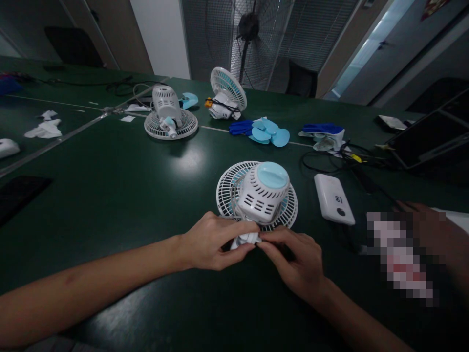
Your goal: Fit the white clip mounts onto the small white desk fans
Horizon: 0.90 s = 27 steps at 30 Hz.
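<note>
Bearing the nearest fan, the green table gleams — blinds beyond

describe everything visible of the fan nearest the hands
The fan lies grille-down on the green table. Its white housing, plastic by its look, has vent slots and a pale blue oval cap on top. Light blue shows through the round white grille. A cord loops beside it. The left hand and right hand pinch a white part at its near side.

A white device bears the digits 8 and 1, order unclear.
</note>
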Motion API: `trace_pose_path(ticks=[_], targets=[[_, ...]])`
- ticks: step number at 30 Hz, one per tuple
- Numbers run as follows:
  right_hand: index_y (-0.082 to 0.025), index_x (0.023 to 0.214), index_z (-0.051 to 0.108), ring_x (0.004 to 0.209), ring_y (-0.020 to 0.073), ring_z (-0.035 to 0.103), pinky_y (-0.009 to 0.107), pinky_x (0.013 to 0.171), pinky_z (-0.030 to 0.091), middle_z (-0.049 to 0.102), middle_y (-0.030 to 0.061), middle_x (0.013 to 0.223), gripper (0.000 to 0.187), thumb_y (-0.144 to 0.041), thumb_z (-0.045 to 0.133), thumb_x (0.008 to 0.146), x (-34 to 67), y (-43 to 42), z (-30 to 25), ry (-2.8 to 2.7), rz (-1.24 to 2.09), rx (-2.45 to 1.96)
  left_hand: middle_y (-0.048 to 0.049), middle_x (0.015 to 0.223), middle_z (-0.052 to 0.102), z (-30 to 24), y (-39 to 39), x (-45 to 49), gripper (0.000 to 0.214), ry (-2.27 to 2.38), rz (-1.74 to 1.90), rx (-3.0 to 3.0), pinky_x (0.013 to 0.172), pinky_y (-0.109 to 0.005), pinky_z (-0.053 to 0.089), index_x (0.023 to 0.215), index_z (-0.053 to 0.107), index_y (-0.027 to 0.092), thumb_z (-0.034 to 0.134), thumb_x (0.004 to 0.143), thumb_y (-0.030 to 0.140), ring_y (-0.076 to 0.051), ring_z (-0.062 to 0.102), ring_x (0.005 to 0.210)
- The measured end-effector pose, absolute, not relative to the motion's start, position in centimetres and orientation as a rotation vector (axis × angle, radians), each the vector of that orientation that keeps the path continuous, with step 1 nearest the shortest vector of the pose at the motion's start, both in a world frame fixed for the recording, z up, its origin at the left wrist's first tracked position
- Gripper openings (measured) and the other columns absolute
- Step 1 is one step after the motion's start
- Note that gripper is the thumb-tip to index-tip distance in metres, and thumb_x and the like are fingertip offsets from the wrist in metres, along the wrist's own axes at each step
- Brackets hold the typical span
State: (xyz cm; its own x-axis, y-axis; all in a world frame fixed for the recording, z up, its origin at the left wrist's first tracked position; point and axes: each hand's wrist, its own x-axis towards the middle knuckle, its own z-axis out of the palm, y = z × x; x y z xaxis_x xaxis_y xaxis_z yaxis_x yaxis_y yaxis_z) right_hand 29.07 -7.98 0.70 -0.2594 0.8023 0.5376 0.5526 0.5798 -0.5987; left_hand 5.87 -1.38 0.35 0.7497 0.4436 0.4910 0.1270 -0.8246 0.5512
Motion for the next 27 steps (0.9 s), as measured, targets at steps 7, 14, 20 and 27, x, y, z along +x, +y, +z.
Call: trace_pose_path(ticks=[7,14,20,27], targets=[[-0.020,0.074,0.059,0.040,0.0068,0.049,0.019,0.042,0.037,0.051,-0.0078,0.052,0.035,-0.040,0.057,0.102,28.1,-8.3,0.8,-1.559,1.178,-1.247,-0.0001,0.085,0.072,0.4,-1.3,5.8,0.029,0.427,0.790,2.484,0.056,-0.022,0.050,0.131,0.053,0.020,0.055,0.103,0.029,-0.012,0.067,0.065],[-0.020,0.074,0.058,0.040,0.0068,0.044,0.019,0.042,0.035,0.047,-0.0083,0.051,0.037,-0.043,0.054,0.103,27.8,-8.4,1.0,-1.477,1.335,-1.234,-0.0006,0.086,0.072,0.3,-1.2,5.8,0.031,0.438,0.774,2.499,0.056,-0.022,0.050,0.132,0.054,0.020,0.054,0.103,0.030,-0.013,0.067,0.066],[-0.022,0.105,0.061,0.054,0.0103,0.055,0.025,0.050,0.042,0.060,-0.0037,0.073,0.012,-0.020,0.062,0.093,28.5,-8.9,0.7,-1.942,0.542,-1.183,0.0010,0.082,0.071,0.3,-1.2,5.9,0.029,0.436,0.798,2.494,0.054,-0.020,0.050,0.130,0.055,0.021,0.055,0.102,0.029,-0.011,0.066,0.062],[-0.024,0.120,0.055,0.057,0.0116,0.059,0.027,0.052,0.047,0.064,-0.0024,0.081,0.033,-0.018,0.066,0.089,29.1,-8.5,0.2,-2.051,0.306,-1.128,0.0032,0.083,0.072,0.1,-1.1,5.8,0.031,0.455,0.833,2.520,0.052,-0.017,0.049,0.131,0.055,0.021,0.057,0.102,0.032,-0.008,0.064,0.058]])
